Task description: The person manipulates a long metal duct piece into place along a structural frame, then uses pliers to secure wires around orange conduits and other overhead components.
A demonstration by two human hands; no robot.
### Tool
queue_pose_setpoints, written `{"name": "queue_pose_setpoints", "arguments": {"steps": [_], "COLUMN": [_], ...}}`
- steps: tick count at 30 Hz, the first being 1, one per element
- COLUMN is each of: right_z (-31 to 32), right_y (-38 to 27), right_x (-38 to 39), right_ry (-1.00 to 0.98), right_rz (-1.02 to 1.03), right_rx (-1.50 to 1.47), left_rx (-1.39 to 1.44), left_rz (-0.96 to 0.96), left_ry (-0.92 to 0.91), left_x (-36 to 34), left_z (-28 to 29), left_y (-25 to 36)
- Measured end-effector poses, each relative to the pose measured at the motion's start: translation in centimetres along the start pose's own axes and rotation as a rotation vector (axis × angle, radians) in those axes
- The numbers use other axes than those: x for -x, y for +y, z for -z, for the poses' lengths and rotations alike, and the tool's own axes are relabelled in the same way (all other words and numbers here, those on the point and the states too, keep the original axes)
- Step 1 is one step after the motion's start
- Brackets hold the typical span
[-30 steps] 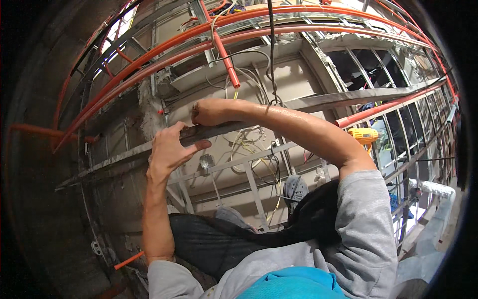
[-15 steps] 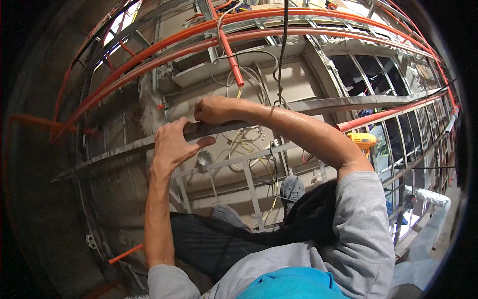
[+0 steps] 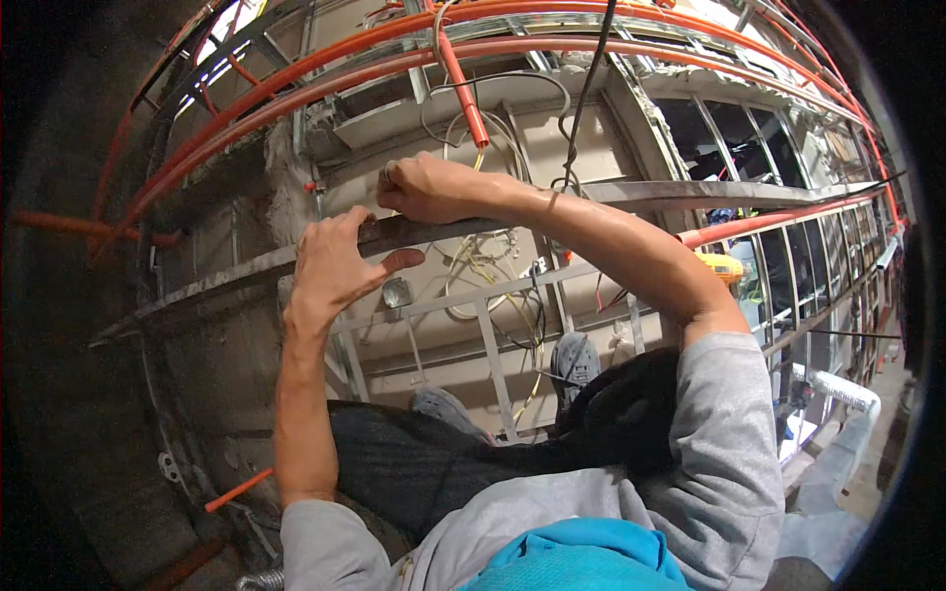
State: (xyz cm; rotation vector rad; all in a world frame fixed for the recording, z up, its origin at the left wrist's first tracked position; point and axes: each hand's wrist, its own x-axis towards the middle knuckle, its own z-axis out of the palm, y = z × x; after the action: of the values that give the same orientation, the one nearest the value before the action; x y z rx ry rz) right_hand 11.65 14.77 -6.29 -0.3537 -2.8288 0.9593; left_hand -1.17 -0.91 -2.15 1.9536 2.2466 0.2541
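Note:
A long, dusty metal beam (image 3: 670, 195) runs crosswise beneath my forearms. My left hand (image 3: 335, 261) rests against it, fingertips curved over its upper edge and thumb spread out to the right. Just above and to the right, my right hand (image 3: 419, 185) is closed at the beam's top, knuckles up; what its fingers hold, if anything, is hidden. My right forearm crosses over the beam. Behind it hang white and yellow cables (image 3: 463, 310), and an orange conduit end (image 3: 469, 118) points down toward my right hand.
My shoes (image 3: 574, 374) are among thin metal framing bars (image 3: 491, 360) below me. A yellow power tool (image 3: 722, 268) sits right of my right forearm. Orange pipes (image 3: 276, 94) span the top, a dark cable (image 3: 591, 79) hangs down, and a silver duct (image 3: 833, 389) lies at lower right.
My right hand has moved a little upward in the picture, still closed. My left hand has shifted slightly up and left, thumb still spread. The whole view has shifted slightly.

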Motion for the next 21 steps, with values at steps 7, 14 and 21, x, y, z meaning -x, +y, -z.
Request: {"name": "queue_pose_setpoints", "arguments": {"steps": [7, 14, 21], "right_z": [5.6, 7.7, 10.3], "right_y": [-3.9, -2.4, -4.6], "right_x": [2.7, 4.1, 4.0], "right_ry": [0.425, 0.421, 0.395], "right_rz": [0.246, -0.004, 0.301], "right_rx": [0.461, 0.713, 0.298], "left_rx": [0.097, 0.079, 0.057], "left_rz": [-0.043, -0.069, -0.013], "left_ry": [-0.018, -0.006, -0.041], "left_x": [-0.4, -0.3, -0.4], "left_z": [0.2, 0.2, 0.5], "left_y": [0.2, 0.2, 0.3]}}
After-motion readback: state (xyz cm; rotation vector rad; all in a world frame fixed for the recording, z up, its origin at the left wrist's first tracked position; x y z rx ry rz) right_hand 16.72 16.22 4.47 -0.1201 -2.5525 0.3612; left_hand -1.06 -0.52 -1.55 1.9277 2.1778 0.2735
